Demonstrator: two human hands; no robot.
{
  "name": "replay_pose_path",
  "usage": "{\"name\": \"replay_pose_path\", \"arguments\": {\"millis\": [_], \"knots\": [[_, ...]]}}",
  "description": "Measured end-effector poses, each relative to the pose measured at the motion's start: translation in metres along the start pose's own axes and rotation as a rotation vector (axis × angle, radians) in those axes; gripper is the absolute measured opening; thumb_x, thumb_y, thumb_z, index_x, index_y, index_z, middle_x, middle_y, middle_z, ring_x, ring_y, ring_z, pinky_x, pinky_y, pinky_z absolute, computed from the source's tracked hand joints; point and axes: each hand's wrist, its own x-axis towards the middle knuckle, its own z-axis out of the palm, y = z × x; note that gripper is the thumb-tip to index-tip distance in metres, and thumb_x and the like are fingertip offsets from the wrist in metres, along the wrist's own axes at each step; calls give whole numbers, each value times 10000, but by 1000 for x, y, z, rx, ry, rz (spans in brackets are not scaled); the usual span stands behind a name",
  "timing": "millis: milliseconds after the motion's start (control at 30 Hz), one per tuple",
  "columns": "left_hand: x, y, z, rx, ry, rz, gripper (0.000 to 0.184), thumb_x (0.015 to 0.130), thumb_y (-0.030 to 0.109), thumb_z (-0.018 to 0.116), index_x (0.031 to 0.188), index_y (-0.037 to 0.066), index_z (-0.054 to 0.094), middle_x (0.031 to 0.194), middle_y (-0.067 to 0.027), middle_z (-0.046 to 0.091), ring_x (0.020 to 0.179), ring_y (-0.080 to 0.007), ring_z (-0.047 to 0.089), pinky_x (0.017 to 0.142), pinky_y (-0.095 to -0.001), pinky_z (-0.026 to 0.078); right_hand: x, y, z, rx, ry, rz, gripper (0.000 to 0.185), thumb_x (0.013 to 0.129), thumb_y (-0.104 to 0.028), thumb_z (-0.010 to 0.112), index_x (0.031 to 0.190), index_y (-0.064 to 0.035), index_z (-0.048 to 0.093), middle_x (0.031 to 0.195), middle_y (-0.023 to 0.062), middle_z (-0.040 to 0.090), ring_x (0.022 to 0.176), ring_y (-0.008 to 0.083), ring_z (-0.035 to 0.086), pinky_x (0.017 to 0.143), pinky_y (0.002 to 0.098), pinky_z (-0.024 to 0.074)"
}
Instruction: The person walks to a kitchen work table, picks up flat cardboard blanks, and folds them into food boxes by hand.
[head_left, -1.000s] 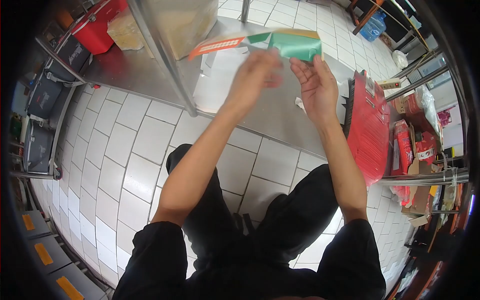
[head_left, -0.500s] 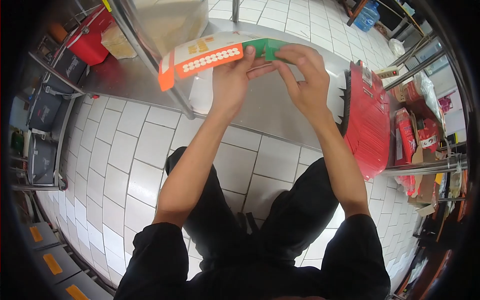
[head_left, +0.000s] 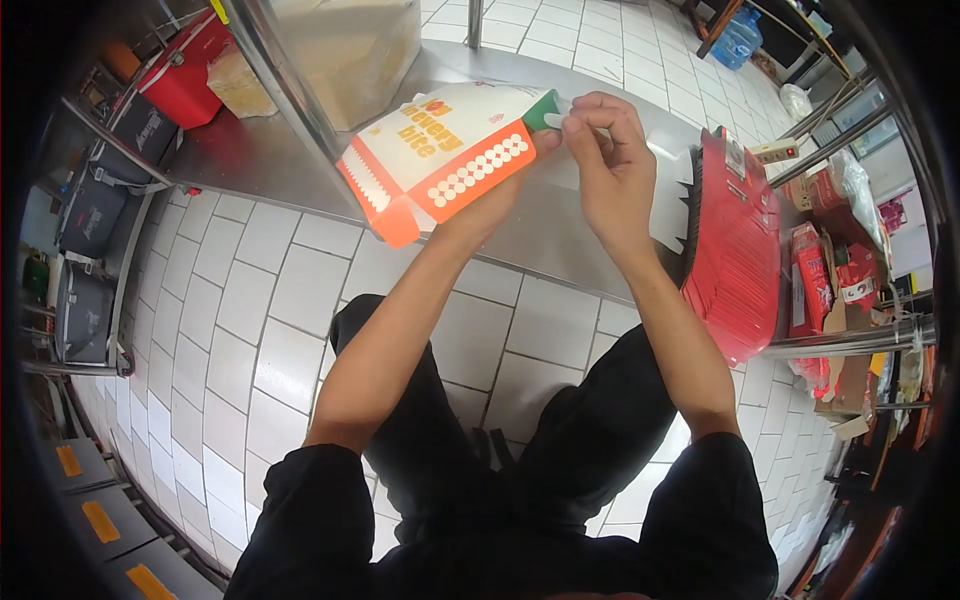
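Note:
A printed cardboard food carton (head_left: 455,135), white with orange sides and "joy in every bite" lettering, is held tilted over a steel shelf. My left hand (head_left: 497,200) is wrapped under its near orange side, with most of the fingers hidden beneath it. At the carton's right end, where a green flap (head_left: 541,108) and a white tab show, my right hand (head_left: 615,165) pinches the tab between thumb and fingers. The left end's orange flap (head_left: 398,222) hangs loose and open.
The steel shelf (head_left: 600,225) carries a stack of red flat cartons (head_left: 735,250) on the right. A large plastic-wrapped block (head_left: 350,60) stands behind a metal post (head_left: 290,90). Left lie a red cooler bag (head_left: 185,75) and dark bags (head_left: 90,215). A power strip (head_left: 775,152) is at right.
The carton has turned so its white printed face shows and its left end has dropped lower. My left hand has shifted right beneath it; my right hand now pinches the end tab.

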Motion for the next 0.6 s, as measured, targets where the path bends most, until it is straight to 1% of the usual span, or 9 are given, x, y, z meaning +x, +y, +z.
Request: {"name": "replay_pose_path", "arguments": {"millis": [67,133,233,367,433,467,533,567,600], "knots": [[1,-4,-2,70,35,-2,335,863,162,730,1145,37,599,1045,-33,614,921,-112,571,821,-283,480,1,3,0,-2,5,-61,93,892,-124,660,929,-40,662,1063,65,579,942,161,577,820,299,477],[1,-3,-3,83,39,10,344,866,162,727,1155,33,593,1054,-39,614,938,-119,573,839,-292,482,3,7,-2,-174,-9,-206,71,863,-96,678,880,-28,666,1051,82,582,932,174,584,792,301,480],[1,-2,-4,83,24,39,358,869,162,722,1171,29,584,1068,-48,614,963,-129,577,866,-305,485,3,-4,-4,-304,-41,-291,73,854,-81,679,855,-9,667,1040,90,586,914,191,590,775,310,479],[1,1,-8,84,26,61,376,873,162,715,1192,22,571,1086,-60,614,997,-142,582,902,-322,489,3,-11,-4,-291,-108,-302,69,863,-64,665,870,4,677,1043,89,584,899,196,596,783,328,490],[2,4,-13,79,38,69,386,876,162,711,1202,19,565,1096,-66,614,1014,-148,584,920,-331,490,2,-12,-6,-181,-259,-159,163,836,3,633,982,-17,702,1130,112,558,995,250,572,844,365,483],[2,4,-14,71,45,71,390,877,161,710,1208,17,562,1100,-69,614,1023,-152,585,929,-335,491,1,-12,-5,-179,-259,-161,163,836,3,633,982,-17,702,1130,112,558,995,250,572,844,365,483],[4,6,-14,49,57,77,399,879,161,706,1218,14,556,1109,-75,613,1040,-158,588,947,-344,493,-2,-10,-3,-549,-283,-361,356,791,50,593,1111,-69,695,1232,136,509,1093,313,518,907,398,460],[4,9,-11,20,75,64,397,884,172,702,1218,14,556,1110,-73,614,1039,-157,587,938,-341,495,-7,-13,0,-550,-280,-360,356,791,50,593,1111,-69,695,1232,136,509,1093,313,518,907,398,460],[4,12,-7,-9,93,52,395,889,183,697,1218,14,557,1110,-72,614,1039,-155,587,928,-338,496,-14,-18,7,-754,-293,-398,434,769,43,593,1172,-97,669,1266,146,488,1118,335,493,920,403,449]]}}
